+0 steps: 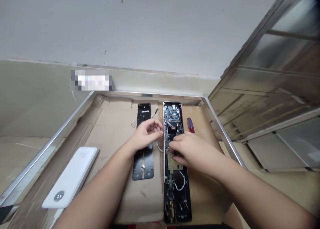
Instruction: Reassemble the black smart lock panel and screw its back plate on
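Blk. electronics housing point(180, 200), face-up, prob. for access; L hand point(148, 133) empty, fingers apart; R hand point(187, 147) inside, grip hidden, can't tell.

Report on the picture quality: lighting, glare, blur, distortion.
Head view: glare streaks the metal panels at right; a sheen lies on the black plate; the near end of the open housing is dark inside; wide-angle stretch seems to enlarge the right forearm; the upper right corner darkens; the circuit board's fine detail is too soft to read.
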A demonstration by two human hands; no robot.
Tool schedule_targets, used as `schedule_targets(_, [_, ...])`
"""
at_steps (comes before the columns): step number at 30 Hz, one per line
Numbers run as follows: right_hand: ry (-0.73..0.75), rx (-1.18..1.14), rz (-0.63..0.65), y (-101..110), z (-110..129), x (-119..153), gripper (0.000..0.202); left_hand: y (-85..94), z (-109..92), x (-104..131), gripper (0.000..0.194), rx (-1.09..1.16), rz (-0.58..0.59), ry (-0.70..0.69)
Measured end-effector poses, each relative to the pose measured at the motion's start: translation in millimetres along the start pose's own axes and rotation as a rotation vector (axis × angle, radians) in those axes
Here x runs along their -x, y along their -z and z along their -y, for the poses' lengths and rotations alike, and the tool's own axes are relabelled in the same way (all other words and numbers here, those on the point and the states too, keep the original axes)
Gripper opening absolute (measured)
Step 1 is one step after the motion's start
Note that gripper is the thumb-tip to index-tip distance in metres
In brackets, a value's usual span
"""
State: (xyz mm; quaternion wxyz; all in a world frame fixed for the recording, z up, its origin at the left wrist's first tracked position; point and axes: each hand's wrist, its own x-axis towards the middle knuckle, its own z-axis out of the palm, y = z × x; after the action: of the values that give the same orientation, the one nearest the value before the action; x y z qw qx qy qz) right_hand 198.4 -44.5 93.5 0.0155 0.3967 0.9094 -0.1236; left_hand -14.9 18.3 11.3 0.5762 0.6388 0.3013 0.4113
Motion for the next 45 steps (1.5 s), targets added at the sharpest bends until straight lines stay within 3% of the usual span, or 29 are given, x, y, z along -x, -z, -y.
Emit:
schedule_targets(3, [0.013,-0.017,0.009,-1.1,0.4,-0.2,0.004,5.6,1.9,-2.1,0.018,-0.052,-0.056,0.005])
schedule_targets(6, [0.018,-0.064,0.024,-1.8,0.0,0.5,0.005,13.8,6.8,-4.7,0.016,-0.154,-0.184,0.031])
schedule_targets(10, [-0.041,-0.068,0.028,-1.2,0.0,1.6,0.006,31.4,16.7,-5.9,0.013,-0.390,-0.359,0.134])
schedule_targets(14, [-0.063,-0.048,0.055,-0.8,0.0,1.8,0.008,53.5,27.6,-3.2,0.019,-0.665,-0.429,0.229])
schedule_targets(20, [-0.086,-0.032,0.067,-0.3,-0.6,1.3,0.011,68.4,35.5,-0.9,0.034,-0.912,-0.407,0.356])
schedule_targets(26, [-0.069,0.017,0.023,-2.6,0.3,3.2,0.013,59.6,41.4,-8.1,0.054,-0.923,-0.378,0.220])
schedule_targets(35, [-0.039,0.099,-0.030,-1.6,7.3,5.3,0.013,57.5,43.9,-14.8,0.032,-0.946,-0.389,0.159])
schedule_targets(45, [-0.045,0.121,-0.026,-1.5,8.5,3.9,0.020,59.3,46.0,-16.8,0.028,-0.966,-0.386,0.183])
